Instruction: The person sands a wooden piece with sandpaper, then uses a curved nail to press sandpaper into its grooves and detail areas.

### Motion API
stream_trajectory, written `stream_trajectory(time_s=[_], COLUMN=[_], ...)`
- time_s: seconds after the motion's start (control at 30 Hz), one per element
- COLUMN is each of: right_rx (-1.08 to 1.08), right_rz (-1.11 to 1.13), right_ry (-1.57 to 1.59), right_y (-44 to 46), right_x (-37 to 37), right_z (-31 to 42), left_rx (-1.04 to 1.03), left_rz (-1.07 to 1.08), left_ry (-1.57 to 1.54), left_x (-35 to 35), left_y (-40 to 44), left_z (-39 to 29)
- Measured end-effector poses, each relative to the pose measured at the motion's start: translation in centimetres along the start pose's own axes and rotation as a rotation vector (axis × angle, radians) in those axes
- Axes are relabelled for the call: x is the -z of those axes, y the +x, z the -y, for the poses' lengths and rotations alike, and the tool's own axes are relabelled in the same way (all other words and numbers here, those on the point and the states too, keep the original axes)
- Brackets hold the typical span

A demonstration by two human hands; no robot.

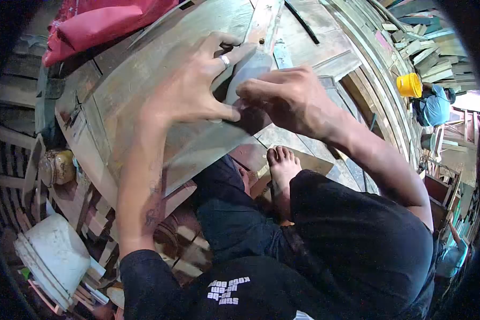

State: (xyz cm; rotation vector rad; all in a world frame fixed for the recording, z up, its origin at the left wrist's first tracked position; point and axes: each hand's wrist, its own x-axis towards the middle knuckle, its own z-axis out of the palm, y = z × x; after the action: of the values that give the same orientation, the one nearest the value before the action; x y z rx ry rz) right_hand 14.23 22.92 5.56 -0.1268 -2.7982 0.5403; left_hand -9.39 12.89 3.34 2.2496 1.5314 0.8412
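Observation:
A smooth grey, rounded object lies between my hands over the wooden board; its kind is hard to make out. My left hand, with a ring on one finger, curves around its left side with thumb and fingers apart, fingertips against it. My right hand is closed in a pinch at the object's near end, where the fingers hide what they grip. Under both hands is a broad wooden board, with a dark shadow below the right fingers. A narrow wooden strip extends beyond the object.
Red cloth lies at the upper left. A jar and a white container stand at left. Long planks run along the right. Farther off, a person in blue is beside a yellow bucket. My bare foot is below.

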Motion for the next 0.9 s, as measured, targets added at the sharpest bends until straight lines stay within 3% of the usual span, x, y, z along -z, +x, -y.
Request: stream_trajectory(time_s=[0.1, 0.13, 0.23, 0.27, 0.37, 0.4, 0.43, 0.57, 0.67, 0.7, 0.77, 0.8, 0.9], right_rx=[-0.189, -0.160, -0.032, 0.006, -0.077, -0.119, -0.191, -0.045, -0.188, -0.129, -0.138, -0.038, -0.153], right_rz=[-0.049, -0.107, -0.097, -0.001, -0.070, -0.161, -0.087, -0.074, -0.066, -0.177, -0.083, -0.154, -0.117], right_ry=[0.211, 0.001, 0.133, 0.036, 0.152, 0.056, 0.141, 0.099, 0.086, -0.004, 0.163, 0.095, 0.124], right_y=[0.5, 0.9, -0.2, -0.2, 0.4, 1.3, 0.7, -0.2, 0.7, 1.6, 0.4, 0.3, 1.0], right_x=[1.2, 0.4, -1.1, -0.9, 0.8, 0.5, 1.0, -0.7, 0.9, 0.5, 0.3, -0.7, 0.2], right_z=[-1.5, -3.2, -1.3, -0.3, -1.6, -2.6, -2.2, -0.4, -2.2, -3.0, -1.4, -0.9, -3.5], left_rx=[0.014, 0.023, -0.034, -0.033, 0.039, 0.042, 0.040, -0.031, 0.022, 0.021, -0.036, -0.016, -0.025], left_rz=[-0.016, -0.028, -0.018, -0.005, -0.007, -0.029, -0.030, -0.024, -0.026, -0.023, -0.028, -0.013, -0.029], left_ry=[-0.030, -0.046, 0.084, 0.012, -0.024, -0.018, -0.017, 0.045, -0.015, -0.015, 0.018, 0.072, 0.026], left_x=[-0.4, -0.5, -0.2, -0.2, -0.1, -0.4, -0.3, -0.1, -0.3, -0.4, -0.3, 0.1, -0.1], left_y=[0.0, 0.0, 0.1, 0.1, 0.0, -0.1, -0.1, 0.3, 0.0, 0.0, 0.1, 0.1, 0.1], left_z=[0.5, 0.3, 0.4, 0.6, 0.1, 0.1, 0.1, 0.3, 0.2, 0.3, 0.8, 0.1, 0.4])
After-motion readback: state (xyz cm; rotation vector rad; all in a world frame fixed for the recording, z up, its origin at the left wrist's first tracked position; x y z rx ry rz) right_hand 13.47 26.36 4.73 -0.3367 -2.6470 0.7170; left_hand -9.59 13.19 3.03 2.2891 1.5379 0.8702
